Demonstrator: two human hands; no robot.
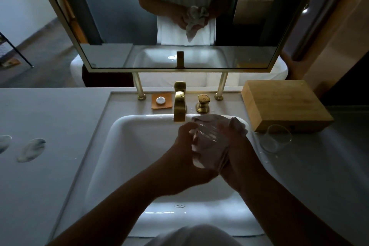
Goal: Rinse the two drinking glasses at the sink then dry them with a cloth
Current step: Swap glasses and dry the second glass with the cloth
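Note:
Over the white sink [127,146], both of my hands hold a clear drinking glass [207,136] wrapped in a pale cloth [211,122]. My left hand [183,146] grips the glass from the left side. My right hand [233,146] grips the cloth bunched around the glass's right side. Much of the glass is hidden by cloth and fingers. A second clear glass [276,141] stands upright on the counter to the right of the sink, just in front of a wooden box.
A gold tap [179,102] and its handle [203,103] stand behind the basin. An orange soap dish [161,101] holds a white soap. A wooden box [285,104] sits at the right. Two pale oval objects [31,149] lie on the left counter. A mirror [179,16] hangs above.

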